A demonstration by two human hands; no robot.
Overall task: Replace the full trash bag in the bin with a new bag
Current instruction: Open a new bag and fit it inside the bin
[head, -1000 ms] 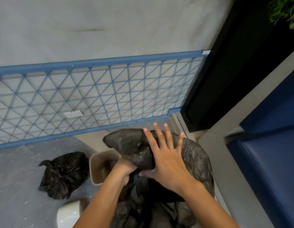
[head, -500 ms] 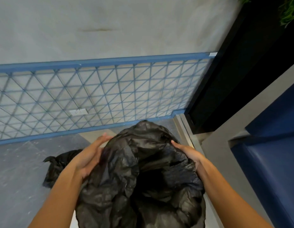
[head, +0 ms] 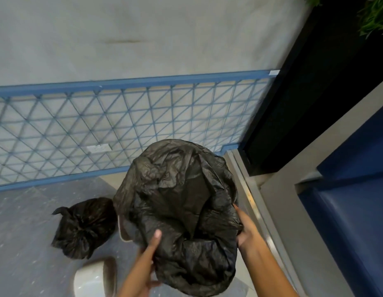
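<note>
A new black trash bag (head: pixel 177 198) is spread wide open over the beige bin (head: pixel 122 229), of which only a strip of rim shows at the bag's left. My left hand (head: pixel 148 262) grips the bag's near left edge, thumb on top. My right hand (head: pixel 245 229) holds the bag's right edge against the bin's side. The full, tied black bag (head: pixel 84 229) lies on the grey floor to the left of the bin.
A white rounded lid (head: pixel 93 279) lies on the floor at the bottom left. A blue lattice panel (head: pixel 113 129) lines the wall behind. A metal door threshold (head: pixel 250 200) and dark doorway are at right, with a blue panel (head: pixel 349 221) beyond.
The bag has gone from bunched in both hands to spread open over the bin. My hands moved apart and down to its left and right edges.
</note>
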